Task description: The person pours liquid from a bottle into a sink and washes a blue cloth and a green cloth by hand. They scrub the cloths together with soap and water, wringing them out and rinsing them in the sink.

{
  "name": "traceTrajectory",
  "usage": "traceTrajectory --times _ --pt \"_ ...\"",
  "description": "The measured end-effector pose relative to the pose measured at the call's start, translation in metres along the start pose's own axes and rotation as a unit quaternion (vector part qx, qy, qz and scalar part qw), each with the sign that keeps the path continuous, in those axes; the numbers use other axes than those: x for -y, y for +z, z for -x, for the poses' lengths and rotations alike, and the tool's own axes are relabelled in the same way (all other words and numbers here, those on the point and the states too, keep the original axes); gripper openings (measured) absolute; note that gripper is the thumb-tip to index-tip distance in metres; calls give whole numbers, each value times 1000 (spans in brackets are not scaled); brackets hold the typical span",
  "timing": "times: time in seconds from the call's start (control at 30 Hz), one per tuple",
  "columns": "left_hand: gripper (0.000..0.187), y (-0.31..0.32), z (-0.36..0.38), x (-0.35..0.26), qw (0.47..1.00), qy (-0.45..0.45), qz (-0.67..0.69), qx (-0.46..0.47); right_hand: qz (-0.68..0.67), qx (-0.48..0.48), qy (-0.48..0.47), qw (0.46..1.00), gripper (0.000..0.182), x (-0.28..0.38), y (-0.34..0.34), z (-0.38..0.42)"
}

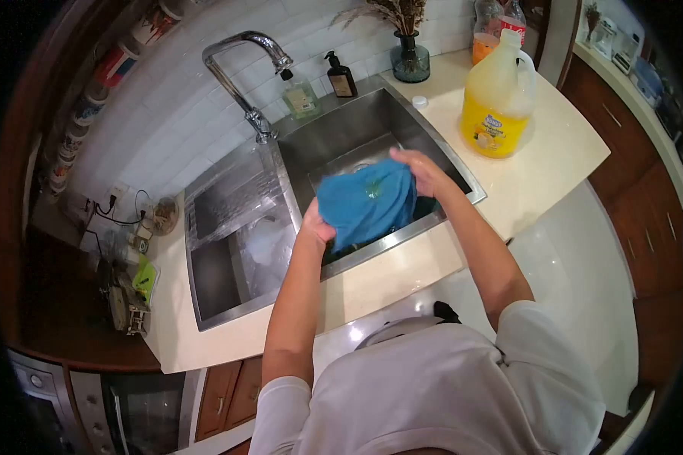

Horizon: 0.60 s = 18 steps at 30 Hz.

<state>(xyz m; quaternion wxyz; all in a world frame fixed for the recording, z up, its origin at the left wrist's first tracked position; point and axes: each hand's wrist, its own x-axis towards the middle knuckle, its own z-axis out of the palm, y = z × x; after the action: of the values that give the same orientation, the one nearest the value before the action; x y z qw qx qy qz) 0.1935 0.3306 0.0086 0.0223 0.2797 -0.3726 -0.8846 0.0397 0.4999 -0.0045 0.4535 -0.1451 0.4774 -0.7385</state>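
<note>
A blue cloth point(360, 203) is stretched between my two hands above the right basin of the sink point(305, 142). My left hand point(318, 222) is closed on its left edge. On the far right corner, my right hand point(420, 171) grips the fabric with thumb and fingers. A small greenish wet patch shows near the cloth's upper middle. Folds hang down on the near side, and the cloth covers much of the basin floor. Right of the basin stands a large jug of yellow liquid point(497, 102), its mouth uncapped.
A white cap point(420, 101) lies near the jug. Behind the sink are a tall faucet point(239, 83), a clear soap bottle point(302, 97), a dark pump bottle point(341, 76) and a glass vase point(410, 59). A wet drainer tray point(243, 193) spans the left basin.
</note>
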Motion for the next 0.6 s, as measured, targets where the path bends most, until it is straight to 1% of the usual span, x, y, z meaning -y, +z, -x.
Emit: traceTrajectory --times 0.03,0.07,0.1,0.13,0.17,0.2,0.23,0.27,0.33,0.37,0.4,0.43,0.47,0.53,0.57,0.6 --pt "35 -25 -14 6 995 -9 67 72 -72 -2 -36 997 40 -1 -2 -2" --pt "38 -37 -22 11 980 -24 133 146 -72 -6 -52 996 36 -15 3 -8" --pt "38 -27 -17 13 980 -26 151 124 -73 -15 -74 994 31 -25 16 -18" --pt "38 -36 -32 22 979 -43 142 139 183 -156 -146 960 17 -29 56 -8" --pt "39 -54 -59 30 945 -8 192 263 393 -94 -324 855 15 -62 68 -29" --pt "39 -57 -79 38 891 19 244 383 428 -86 -486 757 11 -68 107 -5" --pt "39 -39 -81 41 884 -11 238 403 328 -141 -432 828 11 -103 132 -23" --pt "39 -15 -71 40 914 -21 205 349 489 -130 -384 773 15 -77 156 14" --pt "39 26 -31 36 964 -31 128 232 538 -237 -283 758 21 -54 149 8" --pt "38 38 -13 33 982 -29 83 168 535 -262 -277 754 21 -47 130 1" --pt "38 50 -7 38 992 -31 29 115 562 -317 -318 695 24 -39 96 -2" --pt "35 45 -10 40 991 -47 66 103 589 -345 -359 637 29 -31 87 -2" --pt "34 42 -13 40 991 -48 67 105 590 -353 -356 632 29 -39 97 1" --pt "33 37 -12 30 991 -42 29 124 532 -296 -391 690 35 -56 142 21" --pt "32 36 -11 27 990 -39 15 133 534 -297 -390 689 35 -55 143 22" --pt "32 34 -10 25 990 -33 -3 135 563 -302 -391 662 34 -54 145 21"
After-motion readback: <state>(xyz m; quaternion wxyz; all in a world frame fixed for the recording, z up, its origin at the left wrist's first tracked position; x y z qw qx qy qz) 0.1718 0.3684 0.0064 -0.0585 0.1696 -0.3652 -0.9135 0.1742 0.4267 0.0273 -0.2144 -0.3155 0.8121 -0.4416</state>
